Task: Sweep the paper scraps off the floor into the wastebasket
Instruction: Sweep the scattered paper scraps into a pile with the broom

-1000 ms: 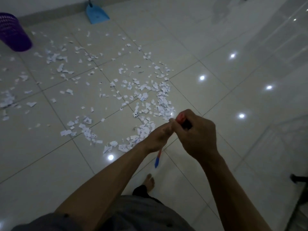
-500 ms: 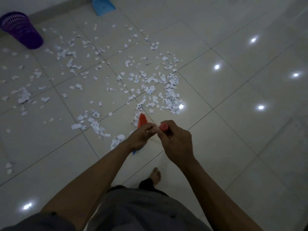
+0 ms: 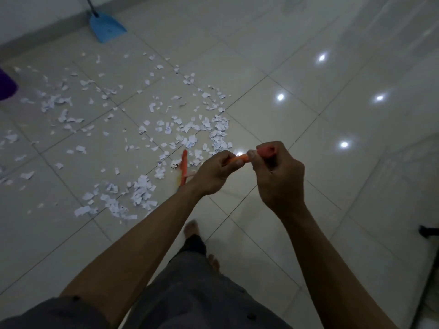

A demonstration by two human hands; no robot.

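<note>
White paper scraps (image 3: 142, 191) lie scattered over the pale tiled floor (image 3: 297, 138), thickest in front of me and to the left. Both my hands grip an orange broom handle (image 3: 240, 159): my left hand (image 3: 213, 173) lower down, my right hand (image 3: 275, 176) round its top end. The orange broom head (image 3: 183, 170) shows below my left hand among the scraps. The purple wastebasket (image 3: 6, 85) is cut off at the left edge. A blue dustpan (image 3: 107, 27) rests by the far wall.
My bare feet (image 3: 191, 227) stand on the tiles below my arms. A dark object (image 3: 427, 231) juts in at the right edge. Ceiling lights reflect as bright spots on the floor to the right.
The view has swung, pushing the wastebasket to the left edge. The broom head has shifted among the scraps, and my hands stay gripped on the handle.
</note>
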